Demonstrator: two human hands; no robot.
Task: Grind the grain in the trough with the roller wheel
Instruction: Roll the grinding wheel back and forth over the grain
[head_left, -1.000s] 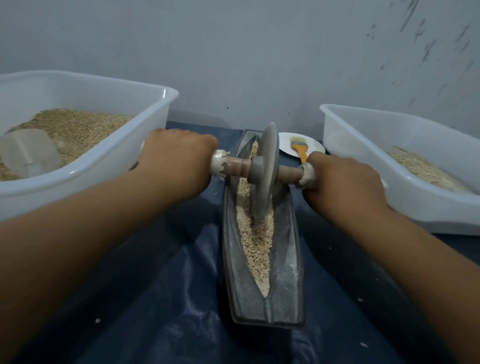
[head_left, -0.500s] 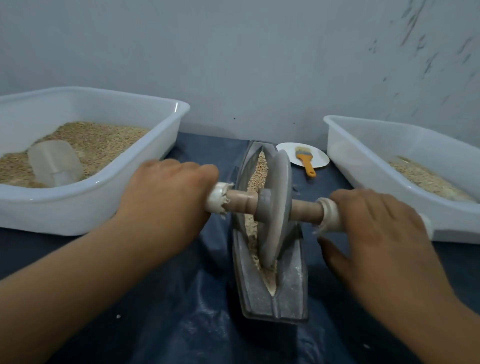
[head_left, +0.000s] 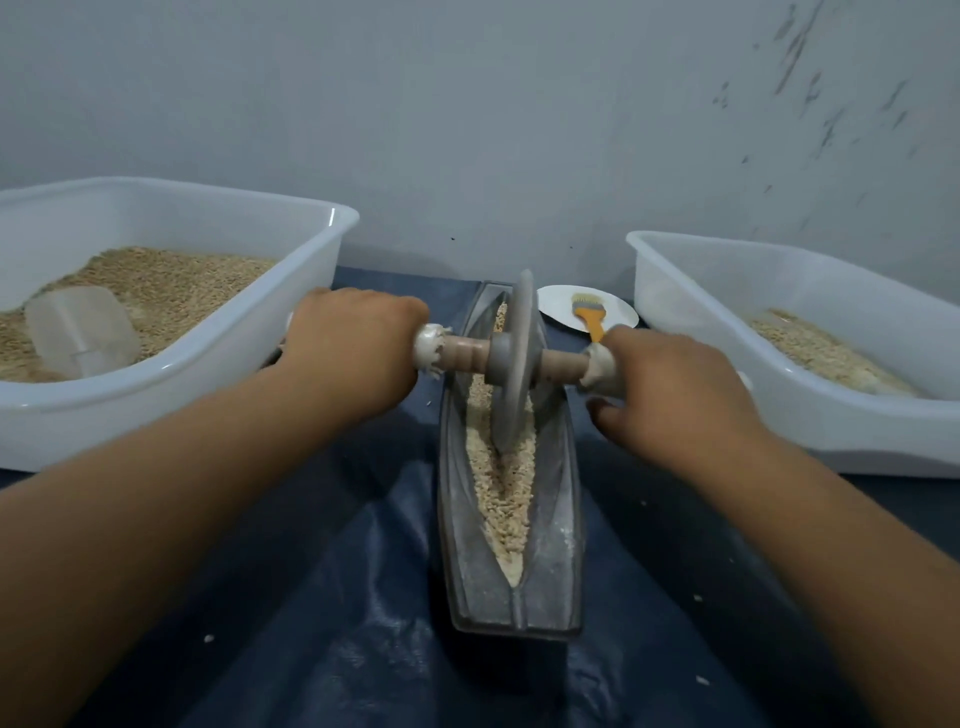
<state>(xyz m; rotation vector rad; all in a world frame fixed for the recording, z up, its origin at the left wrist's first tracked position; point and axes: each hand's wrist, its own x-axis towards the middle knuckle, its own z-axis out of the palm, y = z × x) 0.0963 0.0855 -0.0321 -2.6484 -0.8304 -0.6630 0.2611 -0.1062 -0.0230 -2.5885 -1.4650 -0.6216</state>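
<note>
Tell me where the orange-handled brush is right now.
In the head view, the brush lies on a small white plate at the back, between the trough and the right tub, just beyond the right hand.

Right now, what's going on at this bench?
A person is grinding grain in a narrow metal trough. The left hand and right hand each grip one end of the roller wheel's axle, and the roller wheel stands upright in the trough's far half, its rim down in the grain. A white bin of grain with a clear scoop sits to the left, another white bin to the right. A small brush lies on a plate behind.
</note>
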